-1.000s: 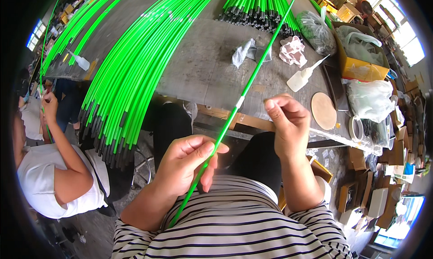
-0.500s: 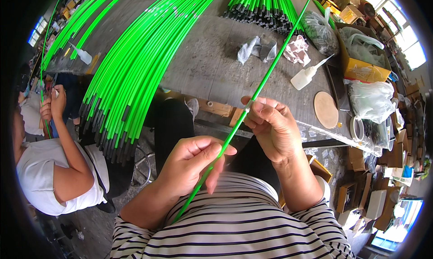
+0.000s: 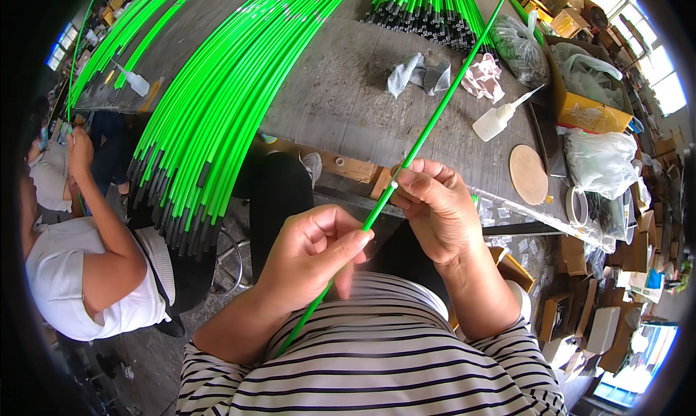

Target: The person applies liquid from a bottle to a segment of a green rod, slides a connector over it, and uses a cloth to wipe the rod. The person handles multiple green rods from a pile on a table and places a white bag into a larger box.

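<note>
A cluttered workshop with a long, worn grey worktable point(image 3: 326, 90), seen from above by a seated person in a striped top. The left hand point(image 3: 319, 253) is closed around a thin green rod point(image 3: 429, 126), thumb on top. Further up, the right hand point(image 3: 438, 206) pinches the same rod between thumb and fingers, just beside a small white mark on it. The hands are near each other but apart. The rod runs diagonally from the person's waist up across the table toward the upper right.

Beyond the right hand lie a pale round disc point(image 3: 528, 175), a white squeeze bottle point(image 3: 495, 123) with a thin nozzle, a crumpled pink cloth point(image 3: 482, 79) and a grey cloth point(image 3: 418, 75). A yellow box point(image 3: 587, 115) holding clear plastic bags stands at the right. To the left, a large sheaf of black-tipped green rods point(image 3: 225, 104) overhangs the table edge; a second bundle point(image 3: 435, 3) lies at the top. At far left sits a co-worker in a white shirt point(image 3: 109, 271).
</note>
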Tool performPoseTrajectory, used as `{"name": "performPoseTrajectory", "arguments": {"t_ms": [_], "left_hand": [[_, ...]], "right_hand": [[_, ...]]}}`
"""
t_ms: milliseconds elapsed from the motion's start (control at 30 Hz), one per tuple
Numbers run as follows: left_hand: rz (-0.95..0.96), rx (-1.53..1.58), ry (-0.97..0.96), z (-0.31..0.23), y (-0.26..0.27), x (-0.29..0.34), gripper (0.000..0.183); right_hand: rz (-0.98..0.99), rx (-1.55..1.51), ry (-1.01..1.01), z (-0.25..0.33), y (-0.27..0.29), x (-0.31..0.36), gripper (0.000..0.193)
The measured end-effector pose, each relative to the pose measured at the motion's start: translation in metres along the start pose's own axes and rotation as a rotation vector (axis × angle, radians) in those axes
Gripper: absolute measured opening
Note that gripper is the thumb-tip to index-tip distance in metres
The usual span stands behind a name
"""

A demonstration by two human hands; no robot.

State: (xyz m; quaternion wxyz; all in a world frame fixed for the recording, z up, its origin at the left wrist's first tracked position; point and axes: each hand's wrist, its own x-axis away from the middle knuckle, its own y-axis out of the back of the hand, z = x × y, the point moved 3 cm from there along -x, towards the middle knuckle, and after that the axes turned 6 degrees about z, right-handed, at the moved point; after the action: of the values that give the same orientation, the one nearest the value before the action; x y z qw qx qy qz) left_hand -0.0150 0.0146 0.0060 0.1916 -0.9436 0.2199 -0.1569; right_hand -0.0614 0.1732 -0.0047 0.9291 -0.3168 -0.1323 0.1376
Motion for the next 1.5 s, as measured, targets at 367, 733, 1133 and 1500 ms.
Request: {"name": "performPoseTrajectory", "arguments": {"t_ms": [367,733,1133,1500], "left_hand": [[-0.194,-0.415,-0.276,0.003,0.0,0.003,0.01],[0.119,0.158,0.061,0.004,-0.001,-0.002,0.03],[0.541,0.666,0.489,0.023,-0.011,0.004,0.051],[0.044,-0.435,0.051,0.009,-0.009,-0.003,0.042]], "right_hand": [[-0.087,0.012,0.054,-0.01,-0.01,0.007,0.013],[0.099,-0.111,0.091,-0.012,0.0,0.01,0.013],[0.241,-0.174,0.151,-0.017,0.001,0.008,0.005],[0.124,-0.057,0.135,-0.013,-0.001,0.014,0.002]]}}
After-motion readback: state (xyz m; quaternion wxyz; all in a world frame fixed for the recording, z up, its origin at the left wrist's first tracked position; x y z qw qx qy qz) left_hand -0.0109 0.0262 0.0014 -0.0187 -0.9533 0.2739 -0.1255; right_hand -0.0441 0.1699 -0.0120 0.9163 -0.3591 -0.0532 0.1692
